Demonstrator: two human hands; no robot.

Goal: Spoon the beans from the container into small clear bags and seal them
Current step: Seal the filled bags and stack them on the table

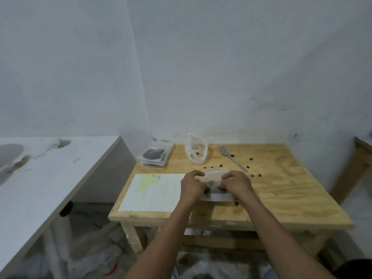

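Both hands met over the middle of the pale plywood table (pixel 281 190), each curled around one end of a small clear plastic bag (pixel 214 175) holding a dark clump of beans. The left hand (pixel 192 187) had its fingers bent over the bag's left end, knuckles raised, and the right hand (pixel 237 185) gripped the right end the same way, fingertips turned inward toward the left hand. Whether the thumbs pressed the bag's strip from below could not be told, since the backs of the hands hid them. The bag lay low against the table between the two hands, its far, empty part showing as a cloudy pinkish band and its near edge a pale flat flap just in front of the wrists.

Behind the hands, a crumpled clear plastic container bag (pixel 196 151) stood open with only a few dark beans inside. A metal spoon (pixel 232 158) lay flat to its right, bowl toward the wall, with loose dark beans (pixel 250 159) scattered around its handle. At the far left corner sat a stack of filled clear bags (pixel 155 155), the top one showing a dark mass. A white lined sheet of paper (pixel 153 193) lay just left of the left hand.
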